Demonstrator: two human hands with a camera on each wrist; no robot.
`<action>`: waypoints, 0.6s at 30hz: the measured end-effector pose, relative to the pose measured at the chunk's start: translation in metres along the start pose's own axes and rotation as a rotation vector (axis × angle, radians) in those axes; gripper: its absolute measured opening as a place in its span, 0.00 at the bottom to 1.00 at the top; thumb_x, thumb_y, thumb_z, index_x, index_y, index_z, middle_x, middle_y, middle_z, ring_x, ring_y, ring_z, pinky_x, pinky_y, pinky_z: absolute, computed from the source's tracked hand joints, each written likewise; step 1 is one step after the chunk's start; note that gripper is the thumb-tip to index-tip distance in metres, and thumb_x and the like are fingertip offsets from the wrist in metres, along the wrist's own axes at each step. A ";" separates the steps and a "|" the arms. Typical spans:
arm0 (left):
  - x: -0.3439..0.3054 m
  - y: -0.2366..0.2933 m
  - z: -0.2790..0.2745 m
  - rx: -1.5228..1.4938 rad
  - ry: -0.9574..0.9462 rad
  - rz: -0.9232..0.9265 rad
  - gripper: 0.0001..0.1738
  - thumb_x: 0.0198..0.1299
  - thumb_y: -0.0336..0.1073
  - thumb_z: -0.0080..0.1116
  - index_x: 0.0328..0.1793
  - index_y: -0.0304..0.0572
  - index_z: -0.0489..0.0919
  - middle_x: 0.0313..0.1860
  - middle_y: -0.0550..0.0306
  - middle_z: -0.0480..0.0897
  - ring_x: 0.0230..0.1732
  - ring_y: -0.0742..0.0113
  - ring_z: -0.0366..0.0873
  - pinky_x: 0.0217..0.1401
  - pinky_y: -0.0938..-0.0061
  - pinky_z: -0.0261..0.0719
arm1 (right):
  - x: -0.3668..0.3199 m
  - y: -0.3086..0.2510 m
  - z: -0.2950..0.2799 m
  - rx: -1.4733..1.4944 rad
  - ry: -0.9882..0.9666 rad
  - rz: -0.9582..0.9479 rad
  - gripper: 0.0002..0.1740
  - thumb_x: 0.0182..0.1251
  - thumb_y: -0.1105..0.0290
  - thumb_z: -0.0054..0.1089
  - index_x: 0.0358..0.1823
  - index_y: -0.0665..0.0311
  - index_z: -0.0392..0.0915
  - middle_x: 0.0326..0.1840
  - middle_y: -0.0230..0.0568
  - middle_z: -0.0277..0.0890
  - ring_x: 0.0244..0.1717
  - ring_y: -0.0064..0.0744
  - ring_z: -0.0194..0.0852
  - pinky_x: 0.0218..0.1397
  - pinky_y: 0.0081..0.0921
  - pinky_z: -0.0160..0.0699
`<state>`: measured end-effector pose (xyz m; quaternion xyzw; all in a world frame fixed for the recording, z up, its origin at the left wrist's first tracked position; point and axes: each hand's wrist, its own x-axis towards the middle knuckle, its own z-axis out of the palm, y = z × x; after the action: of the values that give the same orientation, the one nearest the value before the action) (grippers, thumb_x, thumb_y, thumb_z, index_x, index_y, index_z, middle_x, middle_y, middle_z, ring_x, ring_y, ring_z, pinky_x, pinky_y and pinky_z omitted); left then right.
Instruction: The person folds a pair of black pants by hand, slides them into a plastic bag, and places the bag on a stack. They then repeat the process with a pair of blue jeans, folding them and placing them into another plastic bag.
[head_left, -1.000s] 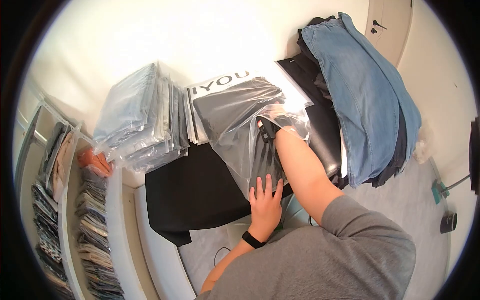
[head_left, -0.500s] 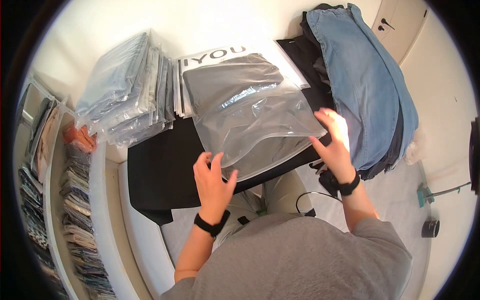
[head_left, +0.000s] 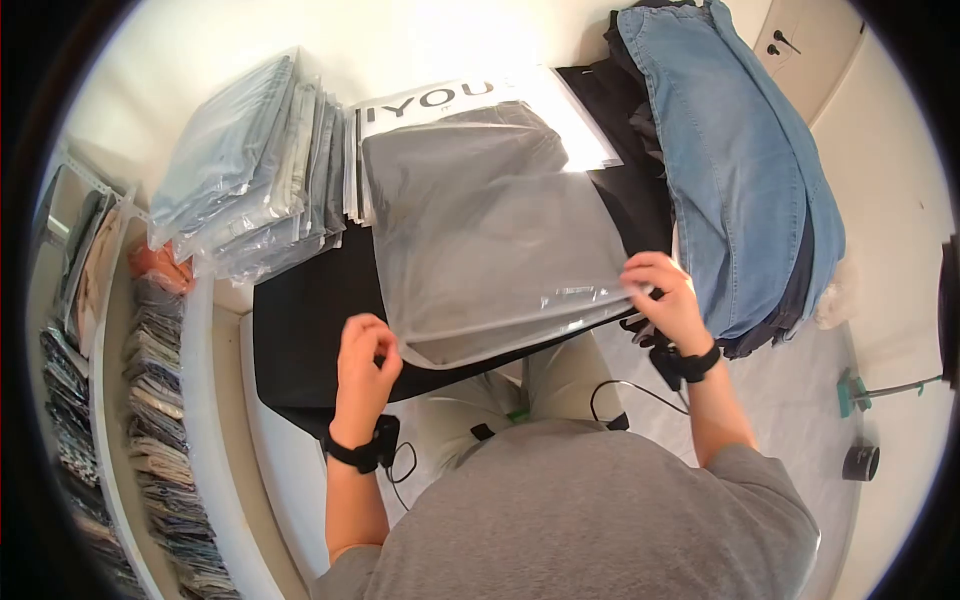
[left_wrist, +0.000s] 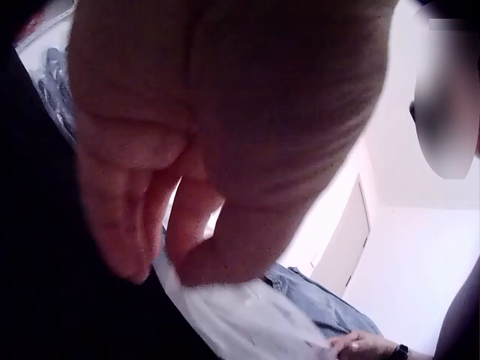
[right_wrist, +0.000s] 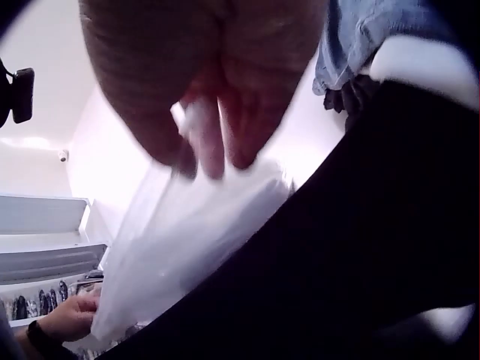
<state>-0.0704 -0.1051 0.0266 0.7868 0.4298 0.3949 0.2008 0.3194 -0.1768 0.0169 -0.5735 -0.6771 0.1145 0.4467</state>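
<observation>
A clear plastic bag (head_left: 500, 260) with a dark folded garment (head_left: 470, 150) inside lies on the black-covered table, its open edge toward the person. At the bag's near left corner, my left hand (head_left: 365, 365) pinches the edge between thumb and curled fingers. My right hand (head_left: 667, 300) pinches the near right corner, fingertips pointing inward. The edge is drawn fairly straight between the two hands. In the left wrist view, the bag's whitish film (left_wrist: 240, 315) runs from the left fingertips toward the right hand (left_wrist: 364, 346). The right wrist view has the film (right_wrist: 195, 232) below the right fingertips.
A stack of bagged garments (head_left: 240, 170) stands at the back left. White printed bags (head_left: 440, 95) lie under the far end of the garment. Blue jeans (head_left: 740, 180) are piled on the right. Shelves of folded clothes (head_left: 165, 420) line the left, and a cable (head_left: 640, 388) hangs near the right wrist.
The right arm came out of the bag and both hands parted to its near corners. The fingers, spread half a second ago, now pinch the edge. The bag's mouth has flattened and straightened.
</observation>
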 end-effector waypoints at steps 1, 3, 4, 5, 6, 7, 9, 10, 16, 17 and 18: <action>-0.006 -0.008 -0.010 -0.038 -0.198 -0.070 0.06 0.48 0.17 0.56 0.32 0.33 0.76 0.41 0.52 0.74 0.35 0.66 0.76 0.37 0.78 0.77 | 0.001 0.007 -0.008 0.095 -0.213 0.053 0.10 0.49 0.76 0.65 0.36 0.66 0.82 0.45 0.39 0.79 0.46 0.36 0.77 0.51 0.27 0.74; -0.011 -0.020 -0.027 -0.072 -0.425 -0.159 0.03 0.47 0.20 0.57 0.28 0.33 0.77 0.39 0.53 0.76 0.33 0.69 0.77 0.36 0.78 0.76 | 0.006 0.019 -0.029 0.157 -0.387 0.168 0.07 0.55 0.71 0.62 0.31 0.69 0.81 0.37 0.40 0.80 0.41 0.33 0.78 0.47 0.26 0.74; -0.005 -0.025 -0.034 -0.145 -0.391 -0.196 0.04 0.47 0.22 0.60 0.31 0.34 0.78 0.38 0.55 0.77 0.34 0.70 0.77 0.35 0.77 0.76 | 0.016 0.020 -0.038 0.192 -0.419 0.320 0.10 0.58 0.68 0.60 0.30 0.70 0.81 0.34 0.41 0.80 0.38 0.32 0.78 0.45 0.26 0.74; 0.000 -0.026 -0.037 -0.115 -0.327 -0.273 0.06 0.48 0.24 0.62 0.33 0.35 0.78 0.37 0.56 0.77 0.34 0.71 0.77 0.35 0.77 0.76 | 0.027 0.017 -0.042 0.229 -0.279 0.387 0.17 0.64 0.63 0.56 0.26 0.72 0.79 0.29 0.40 0.80 0.34 0.28 0.77 0.41 0.25 0.73; 0.013 -0.017 -0.041 -0.085 -0.262 -0.354 0.08 0.48 0.27 0.64 0.35 0.35 0.78 0.37 0.57 0.77 0.34 0.71 0.77 0.34 0.77 0.76 | 0.043 0.022 -0.040 0.236 -0.154 0.212 0.24 0.65 0.55 0.58 0.22 0.71 0.79 0.24 0.38 0.78 0.31 0.26 0.76 0.38 0.23 0.72; 0.023 -0.011 -0.044 -0.043 -0.310 -0.376 0.17 0.47 0.33 0.69 0.41 0.38 0.76 0.37 0.55 0.77 0.35 0.66 0.77 0.35 0.74 0.76 | 0.062 0.030 -0.039 0.188 -0.183 0.271 0.25 0.64 0.51 0.58 0.28 0.71 0.79 0.27 0.39 0.78 0.33 0.26 0.76 0.39 0.23 0.72; 0.034 0.013 -0.036 0.116 -0.366 -0.264 0.20 0.45 0.35 0.70 0.42 0.39 0.74 0.37 0.54 0.76 0.36 0.63 0.77 0.36 0.71 0.76 | 0.088 0.036 -0.030 0.139 -0.210 0.324 0.27 0.64 0.48 0.58 0.33 0.71 0.79 0.30 0.39 0.78 0.35 0.26 0.76 0.40 0.23 0.73; 0.037 0.023 -0.030 0.272 -0.421 -0.143 0.22 0.44 0.38 0.71 0.42 0.40 0.72 0.36 0.53 0.75 0.36 0.59 0.77 0.37 0.69 0.76 | 0.099 0.032 -0.016 0.172 -0.189 0.442 0.29 0.62 0.46 0.58 0.39 0.72 0.77 0.34 0.40 0.77 0.37 0.27 0.75 0.41 0.23 0.73; 0.019 -0.002 -0.007 0.465 -0.294 -0.019 0.11 0.48 0.33 0.62 0.31 0.40 0.70 0.29 0.52 0.71 0.31 0.51 0.74 0.32 0.61 0.73 | 0.142 0.068 0.027 0.223 -0.332 0.750 0.22 0.61 0.54 0.62 0.44 0.66 0.77 0.34 0.34 0.77 0.35 0.20 0.72 0.40 0.18 0.68; 0.016 -0.005 -0.009 0.430 -0.234 -0.041 0.09 0.50 0.32 0.60 0.29 0.38 0.70 0.27 0.51 0.71 0.28 0.51 0.74 0.31 0.62 0.73 | 0.142 0.076 0.027 0.240 -0.393 0.736 0.17 0.59 0.57 0.65 0.40 0.65 0.79 0.29 0.31 0.77 0.32 0.19 0.71 0.37 0.18 0.66; 0.011 -0.009 -0.014 0.429 -0.238 -0.042 0.09 0.50 0.32 0.60 0.29 0.38 0.70 0.27 0.51 0.71 0.28 0.51 0.74 0.31 0.62 0.73 | 0.141 0.078 0.028 0.240 -0.395 0.739 0.17 0.59 0.57 0.65 0.40 0.65 0.79 0.29 0.31 0.77 0.32 0.19 0.71 0.37 0.18 0.66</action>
<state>-0.0826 -0.0914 0.0338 0.8431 0.4936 0.1949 0.0866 0.3594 -0.0182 0.0157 -0.6884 -0.4805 0.4522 0.3013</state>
